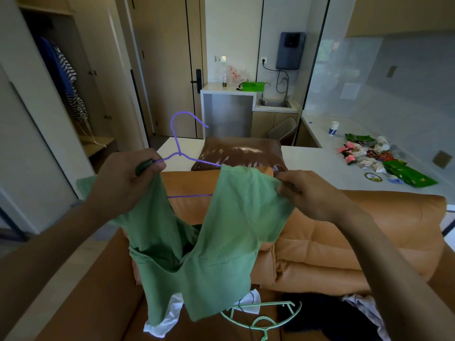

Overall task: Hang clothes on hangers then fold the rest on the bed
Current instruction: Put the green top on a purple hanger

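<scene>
head view: the green garment (222, 232) hangs in the centre of the frame, held up between both hands over an orange sofa (344, 242). the purple hanger (179, 153) is partly inside it, with the hook rising at upper centre, one shoulder wire running under the cloth at the right and the bottom bar showing in the gap between the two green panels. the left hand (130, 178) has its fingers curled round the hanger's left end together with a bunch of green cloth. the right hand (310, 193) pinches the cloth's upper right edge between thumb and fingers, seemingly drawing it over the wire.

by my judgement this piece is mid-hanging and not yet seated on both shoulders. in the wardrobe (44, 20) at upper left a striped top (70, 77) and something blue already hang, so some of the work looks done. much is left: at the bottom of the frame a green hanger (261, 313) lies unused beside a white garment (167, 316) and a dark garment (320, 313). nothing folded is visible.
</scene>
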{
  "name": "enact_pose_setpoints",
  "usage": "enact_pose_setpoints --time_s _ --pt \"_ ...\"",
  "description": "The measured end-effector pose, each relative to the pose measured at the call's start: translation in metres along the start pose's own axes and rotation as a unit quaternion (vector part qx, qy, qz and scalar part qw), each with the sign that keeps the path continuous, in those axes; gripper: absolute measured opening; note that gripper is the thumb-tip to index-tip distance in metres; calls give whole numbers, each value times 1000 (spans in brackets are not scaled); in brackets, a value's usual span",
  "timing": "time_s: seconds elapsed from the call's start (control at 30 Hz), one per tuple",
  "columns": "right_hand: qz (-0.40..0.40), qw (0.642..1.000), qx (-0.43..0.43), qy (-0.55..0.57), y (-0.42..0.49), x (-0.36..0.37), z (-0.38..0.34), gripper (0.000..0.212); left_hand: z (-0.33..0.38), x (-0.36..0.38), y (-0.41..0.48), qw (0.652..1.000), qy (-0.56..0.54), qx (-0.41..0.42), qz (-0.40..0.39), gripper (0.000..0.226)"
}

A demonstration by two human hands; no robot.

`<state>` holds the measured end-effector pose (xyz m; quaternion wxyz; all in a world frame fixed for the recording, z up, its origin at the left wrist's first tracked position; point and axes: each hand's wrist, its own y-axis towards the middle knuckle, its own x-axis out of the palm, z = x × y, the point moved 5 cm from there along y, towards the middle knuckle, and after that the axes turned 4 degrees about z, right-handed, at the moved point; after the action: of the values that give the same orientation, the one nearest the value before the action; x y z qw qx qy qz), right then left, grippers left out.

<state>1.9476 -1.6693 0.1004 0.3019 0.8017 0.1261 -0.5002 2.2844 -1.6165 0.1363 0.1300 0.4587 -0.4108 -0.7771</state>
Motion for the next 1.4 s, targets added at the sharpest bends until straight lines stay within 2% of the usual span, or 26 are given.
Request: enact_pose_setpoints --time_s 0.03,0.07,0.13,0.2,0.23,0.3,0.37,0.5,0.6,0.73,0.8,0.87,0.93,1.0,1.07,1.17,1.27,1.4 --pt "-11 997 9 -70 1 0 1 12 1 2 0 1000 1 -5 -3 16" --pt "4 995 1 -96 3 -2 -3 25 2 4 0 1000 1 -12 -6 16" --pt "54 998 -44 -7 11 -5 -23 34 6 12 0 1000 -1 -15 -14 18" --pt "87 990 -89 71 17 -4 -46 16 12 17 0 1000 -13 -8 -27 21" --pt "97 986 -99 90 19 -2 -51 16 16 17 1 999 -22 -4 -29 22" --pt "123 979 -109 119 19 -3 -54 32 19 15 2 999 -31 0 -25 19" --pt "147 977 -111 105 17 -5 -52 32 17 9 1 999 -26 -9 -20 18" --pt "168 982 -90 10 14 -11 -42 25 13 3 -5 999 10 -4 -44 25" --pt "168 982 -81 16 13 -20 -30 33 13 0 -14 998 20 7 -51 29" --pt "166 982 -72 59 9 -32 -12 31 5 -11 -29 998 27 -34 -45 35" --pt "155 981 -65 93 7 -37 1 31 7 -19 -35 997 53 -34 -33 26" --pt "141 980 -56 127 8 -40 11 42 13 -29 -40 996 73 -33 -32 12" --pt "134 978 -58 148 9 -42 17 50 20 -41 -41 993 107 -35 -28 18" --pt "123 976 -71 167 12 -43 14 47 25 -54 -39 992 114 -48 -22 20" --pt "115 972 -94 184 18 -40 7 40 36 -65 -34 993 110 -38 -16 31" --pt "113 968 -120 188 30 -31 -4 47 60 -63 -24 992 105 -17 -71 28" --pt "96 971 -134 171 41 -22 -19 53 66 -65 -23 989 90 -44 -108 32" --pt "92 967 -196 132 45 -12 -57 28 66 -68 -36 981 81 -68 -163 23"
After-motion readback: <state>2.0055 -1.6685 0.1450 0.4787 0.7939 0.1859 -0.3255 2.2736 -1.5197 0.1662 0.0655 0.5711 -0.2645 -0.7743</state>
